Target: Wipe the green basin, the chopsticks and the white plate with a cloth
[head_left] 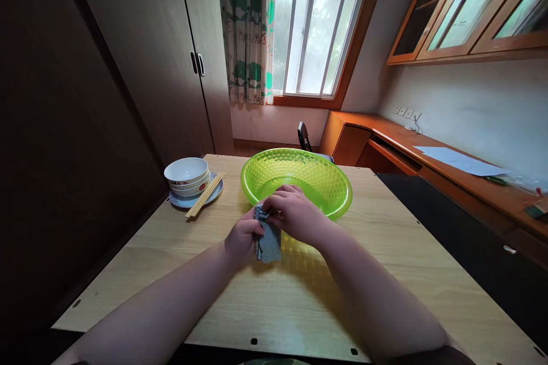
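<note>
A grey-blue cloth [269,242] hangs folded between my hands, in front of the near rim of a green plastic basin [338,182]. My left hand [242,239] grips the cloth's left edge, thumb on top. From the right, my right hand [295,214] is closed on the cloth's upper part, fingers curled over it at the basin's rim. To the left, several stacked white bowls [186,171] sit on a blue-patterned plate [216,191]. Several wooden chopsticks [205,195] rest across the plate's right side, their near ends over the table.
All of this is on a light wooden table [240,308]. A dark wardrobe [141,57] stands along the left. Behind the basin is a black chair [303,136]. An orange-brown desk [385,125] with white paper [462,159] runs along the right wall.
</note>
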A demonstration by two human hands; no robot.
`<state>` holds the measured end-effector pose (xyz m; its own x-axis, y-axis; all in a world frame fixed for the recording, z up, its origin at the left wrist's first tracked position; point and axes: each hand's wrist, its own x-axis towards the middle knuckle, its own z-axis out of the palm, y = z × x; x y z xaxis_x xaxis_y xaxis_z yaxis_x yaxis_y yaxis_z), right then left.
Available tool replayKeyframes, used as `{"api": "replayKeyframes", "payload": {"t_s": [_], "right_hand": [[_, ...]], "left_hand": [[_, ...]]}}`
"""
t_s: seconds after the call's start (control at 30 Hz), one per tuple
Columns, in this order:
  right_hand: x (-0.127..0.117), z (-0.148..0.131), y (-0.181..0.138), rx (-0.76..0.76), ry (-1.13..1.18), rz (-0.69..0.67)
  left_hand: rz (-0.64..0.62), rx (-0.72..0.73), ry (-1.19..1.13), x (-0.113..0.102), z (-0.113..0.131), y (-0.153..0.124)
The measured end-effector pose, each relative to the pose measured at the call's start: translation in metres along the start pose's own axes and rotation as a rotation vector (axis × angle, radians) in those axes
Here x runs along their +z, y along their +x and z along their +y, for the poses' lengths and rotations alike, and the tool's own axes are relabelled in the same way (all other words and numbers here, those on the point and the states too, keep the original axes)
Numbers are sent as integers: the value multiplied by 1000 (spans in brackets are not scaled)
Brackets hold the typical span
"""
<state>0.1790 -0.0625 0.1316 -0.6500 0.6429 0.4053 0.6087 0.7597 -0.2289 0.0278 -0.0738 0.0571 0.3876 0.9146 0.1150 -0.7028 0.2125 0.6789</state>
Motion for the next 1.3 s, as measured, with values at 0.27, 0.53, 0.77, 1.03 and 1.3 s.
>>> {"api": "replayKeyframes", "payload": {"t_s": [0.27, 0.53, 0.77, 1.03, 1.3], "right_hand": [[-3, -2, 1, -38, 104, 11], [2, 0, 2, -109, 98, 23], [-11, 8, 0, -39, 177, 50], [-23, 29, -3, 73, 860, 171], [-31, 37, -7, -59, 1046, -4]], "left_hand": [[2, 12, 41, 3, 1, -1], [-84, -58, 99, -4, 2, 1], [-126, -77, -67, -3, 2, -1], [-33, -125, -57, -4, 7, 5], [-61, -131, -76, -1, 6, 2]]}}
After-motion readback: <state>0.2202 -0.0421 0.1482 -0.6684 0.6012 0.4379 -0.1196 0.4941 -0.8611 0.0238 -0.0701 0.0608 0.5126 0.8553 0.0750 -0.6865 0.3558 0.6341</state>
